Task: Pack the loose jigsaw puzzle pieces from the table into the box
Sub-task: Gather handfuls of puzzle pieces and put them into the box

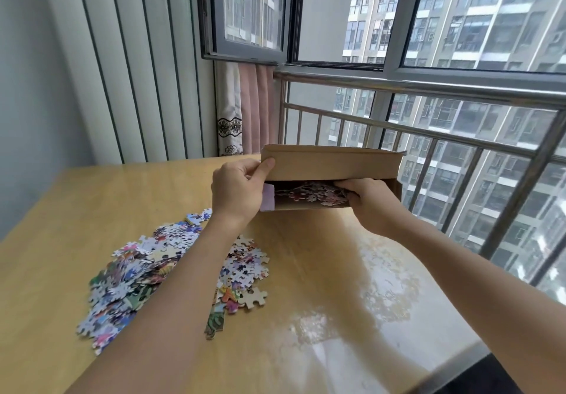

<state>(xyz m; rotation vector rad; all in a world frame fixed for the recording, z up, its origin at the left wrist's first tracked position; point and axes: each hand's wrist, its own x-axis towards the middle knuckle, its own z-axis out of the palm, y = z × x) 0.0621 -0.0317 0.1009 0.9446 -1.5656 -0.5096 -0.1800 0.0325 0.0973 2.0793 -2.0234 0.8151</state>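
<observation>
Presently, box (332,165) at far side of counter (306,271), opening toward the camera, flap raised. Left hand (237,193): grip closed on the flap's left corner, thumb on its front face. Right hand (370,202): fingers curled inside the opening at the right end, among pieces already in; whether it has hold of any, cannot tell. Loose puzzle pieces (134,277) heaped on counter, near-left, under left forearm.

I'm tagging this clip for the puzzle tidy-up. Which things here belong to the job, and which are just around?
Job: cardboard box, puzzle pieces heaped on the table, left hand, right hand.
Around: curtain, railing, window.
</observation>
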